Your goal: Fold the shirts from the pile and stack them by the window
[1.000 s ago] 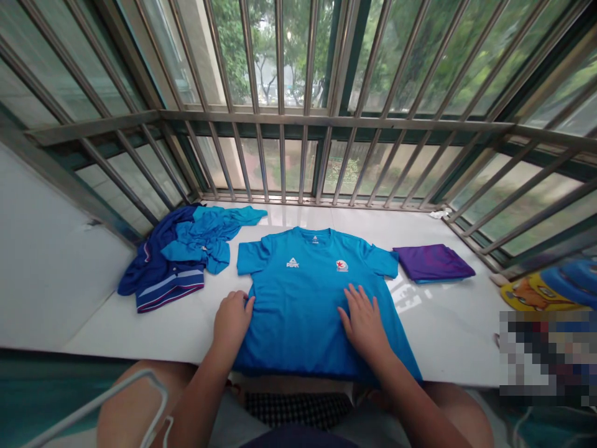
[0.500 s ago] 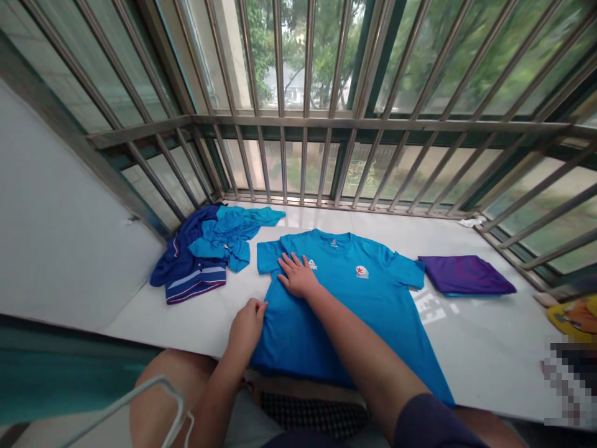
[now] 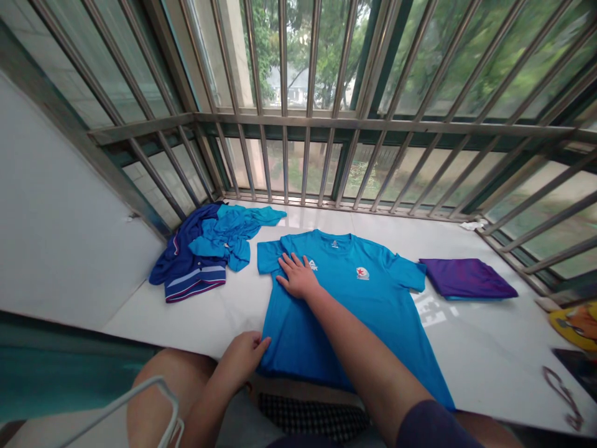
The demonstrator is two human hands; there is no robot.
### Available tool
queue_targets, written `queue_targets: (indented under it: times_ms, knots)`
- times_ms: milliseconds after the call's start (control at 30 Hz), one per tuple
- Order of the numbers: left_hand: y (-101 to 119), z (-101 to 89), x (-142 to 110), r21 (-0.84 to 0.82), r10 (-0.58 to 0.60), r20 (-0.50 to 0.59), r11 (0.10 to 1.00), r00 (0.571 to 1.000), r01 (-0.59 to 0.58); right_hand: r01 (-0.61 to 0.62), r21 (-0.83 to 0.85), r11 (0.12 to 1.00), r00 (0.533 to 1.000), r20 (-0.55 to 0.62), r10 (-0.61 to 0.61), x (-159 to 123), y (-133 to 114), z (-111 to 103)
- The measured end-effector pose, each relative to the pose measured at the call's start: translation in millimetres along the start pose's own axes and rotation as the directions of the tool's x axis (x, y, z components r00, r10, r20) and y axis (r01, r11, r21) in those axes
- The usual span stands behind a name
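A bright blue T-shirt [image 3: 373, 311] lies spread face up, its collar toward the window and its hem hanging at the ledge's near edge. White lettering shows on its chest, partly under my right hand, beside a round badge with a red star. My right hand [image 3: 298, 277] rests flat on the chest near the left sleeve, fingers spread, the forearm crossing the shirt. Down by the hem, my left hand [image 3: 245, 356] pinches the shirt's left side edge between thumb and fingers.
Crumpled dark and light blue clothes [image 3: 209, 249] lie at the left wall. A folded purple garment [image 3: 469, 277] sits right of the shirt on the white ledge [image 3: 489, 354]. Metal bars [image 3: 326, 123] line the window. A white wire hanger [image 3: 163, 389] shows at lower left.
My right hand has crossed from the shirt's right side to its upper left chest. My left hand has slid down the side edge toward the hem. The view has shifted right.
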State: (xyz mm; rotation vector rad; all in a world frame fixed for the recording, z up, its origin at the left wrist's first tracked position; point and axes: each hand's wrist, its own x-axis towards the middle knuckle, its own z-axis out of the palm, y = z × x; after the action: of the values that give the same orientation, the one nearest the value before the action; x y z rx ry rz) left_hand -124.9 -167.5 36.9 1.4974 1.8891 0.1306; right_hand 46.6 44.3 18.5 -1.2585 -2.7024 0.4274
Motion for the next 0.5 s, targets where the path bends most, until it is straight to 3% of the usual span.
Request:
queue_targets:
  times_ms: [133,333,400,500]
  knots:
    - [-12.0,6.5,-24.4,0.056,-0.080,0.033,0.995,0.996,0.078,-0.004,0.000,1.000,1.000,0.000,0.004,0.0,-1.2,-0.8]
    - [-5.7,-3.6,-58.1,0.243,-0.188,-0.110,0.947,0.976,0.210,-0.014,-0.004,1.000,1.000,0.000,0.014,-2.3,-4.4,-0.8]
    - [8.2,-8.6,-57.7,0.206,-0.146,-0.166,0.962,0.975,0.179,-0.025,-0.004,1.000,1.000,-0.009,0.025,-6.5,-10.8,1.3]
    - [33.4,-12.8,-35.7,0.134,0.073,-0.318,0.991,0.945,-0.031,-0.030,0.003,1.000,1.000,-0.004,0.030,-15.7,-24.9,5.6]
